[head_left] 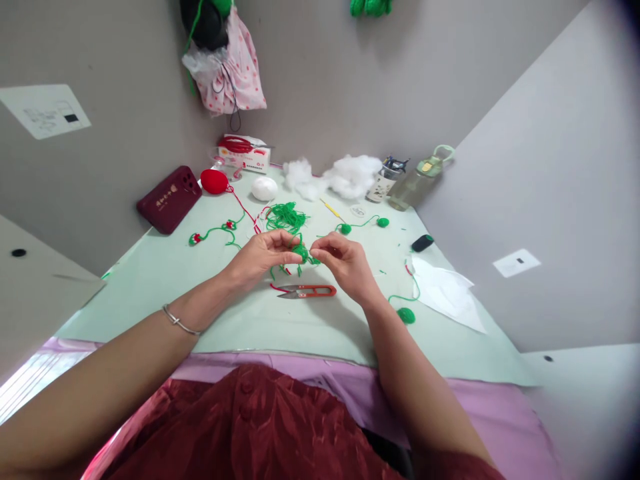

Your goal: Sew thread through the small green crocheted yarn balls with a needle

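Between the thumb and fingers of my left hand (270,253) is a small green crocheted piece (301,251) with loose yarn ends. My right hand (345,261) is pinched closed right beside it; what the fingertips hold is too small to make out. Below both hands lies a pair of thread snips (307,291) with an orange handle, a bit of red yarn by its blades. Just beyond my hands rests a loose heap of green yarn (286,217). A yellow-handled crochet hook (331,210) lies farther back.
At the back stand a red yarn ball (215,181), a white ball (264,189), white stuffing (352,176), a pen cup (383,185) and a bottle (417,180). A phone (170,200) leans at left. Small green balls (406,315) and white paper (450,293) lie at right.
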{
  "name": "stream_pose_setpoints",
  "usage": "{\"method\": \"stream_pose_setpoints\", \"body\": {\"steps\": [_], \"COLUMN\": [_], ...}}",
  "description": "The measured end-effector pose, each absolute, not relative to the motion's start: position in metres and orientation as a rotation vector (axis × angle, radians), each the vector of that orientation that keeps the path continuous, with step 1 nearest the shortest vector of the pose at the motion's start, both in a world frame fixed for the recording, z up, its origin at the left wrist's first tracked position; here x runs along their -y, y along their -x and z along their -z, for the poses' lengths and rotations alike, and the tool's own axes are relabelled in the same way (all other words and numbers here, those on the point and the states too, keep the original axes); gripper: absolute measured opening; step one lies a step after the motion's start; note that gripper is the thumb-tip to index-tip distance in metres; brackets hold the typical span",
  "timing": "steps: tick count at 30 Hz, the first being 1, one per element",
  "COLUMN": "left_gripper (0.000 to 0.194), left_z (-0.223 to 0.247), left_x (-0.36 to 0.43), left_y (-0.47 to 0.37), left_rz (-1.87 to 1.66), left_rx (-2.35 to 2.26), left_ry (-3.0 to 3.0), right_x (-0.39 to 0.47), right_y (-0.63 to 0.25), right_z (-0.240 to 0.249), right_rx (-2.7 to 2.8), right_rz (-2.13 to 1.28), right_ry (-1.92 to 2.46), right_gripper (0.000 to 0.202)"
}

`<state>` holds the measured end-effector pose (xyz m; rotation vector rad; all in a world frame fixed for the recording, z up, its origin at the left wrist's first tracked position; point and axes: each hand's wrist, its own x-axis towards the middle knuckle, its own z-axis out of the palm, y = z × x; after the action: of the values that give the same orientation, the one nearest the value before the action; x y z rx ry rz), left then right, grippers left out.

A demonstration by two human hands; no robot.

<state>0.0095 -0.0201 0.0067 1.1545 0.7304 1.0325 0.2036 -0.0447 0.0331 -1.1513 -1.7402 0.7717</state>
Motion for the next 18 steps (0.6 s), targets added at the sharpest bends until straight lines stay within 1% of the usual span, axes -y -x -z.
{"method": "stream_pose_setpoints", "body": {"steps": [5,8,13,16,18], "left_gripper": [0.037,0.038,0.039,0.04,0.039], "left_z": [-0.006,-0.006,-0.003,-0.001,0.001], "left_x": [0.022,0.021,0.02,0.019,0.019], "left_y": [-0.013,-0.012,-0.011,-0.011,-0.012], "left_rz": [-1.011,-1.047,-1.081,-1.043,-1.036], "left_rx": [-0.773,-0.819,-0.849,-0.832,-0.837], "left_ry": [-1.176,-1.193,-1.222,-1.224,-1.241], "right_x": [0.041,0.039,0.044,0.05,0.052], "right_y": [-0.202,-0.202,-0.198,-0.192,-0.191], "right_z": [-0.027,-0.023,-0.021,-0.022,-0.022], "right_rx": [1.722,1.747,1.73,1.816,1.935], "right_rz": [-0.77,-0.713,-0.744,-0.638,-0.498], "right_ry": [1.18,1.237,1.252,1.22,1.247], "right_gripper": [0.015,0.01,0.005,0.002,0.003]}}
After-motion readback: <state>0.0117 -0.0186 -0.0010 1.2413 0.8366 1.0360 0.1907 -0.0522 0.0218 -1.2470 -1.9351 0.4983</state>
